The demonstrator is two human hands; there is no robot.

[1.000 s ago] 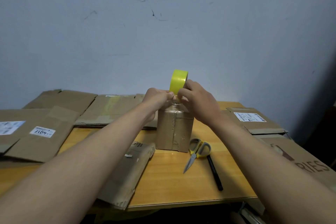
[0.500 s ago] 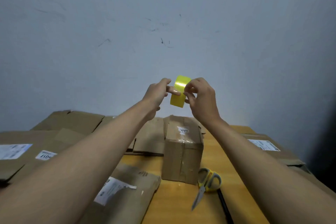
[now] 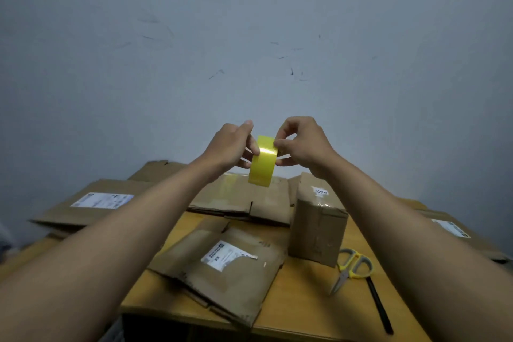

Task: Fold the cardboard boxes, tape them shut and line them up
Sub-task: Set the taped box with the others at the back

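Both hands are raised in front of the wall, holding a yellow tape roll (image 3: pixel 262 161) between them, well above the wooden table (image 3: pixel 302 294). The left hand (image 3: pixel 231 146) grips the roll from the left with curled fingers, its thumb on the glossy outer face; the right hand (image 3: pixel 302 142) pinches the upper right edge between thumb and forefinger — whether a loose tape end is under that pinch cannot be made out. The roll's core and far side are hidden by the fingers.

Below the right wrist stands an assembled cardboard box (image 3: pixel 317 226), upright on the table, with clear tape glinting over its top and a small label whose print is too blurred to read. In front of it lies a flattened box (image 3: pixel 222 269) carrying a white shipping label, its near corner hanging past the table edge. More flattened boxes (image 3: pixel 244 197) are stacked along the wall, partly covered by the forearms.

Just right of the standing box lie yellow-handled scissors (image 3: pixel 351 268) and a black pen (image 3: pixel 379 305) — the two touch near the handles.
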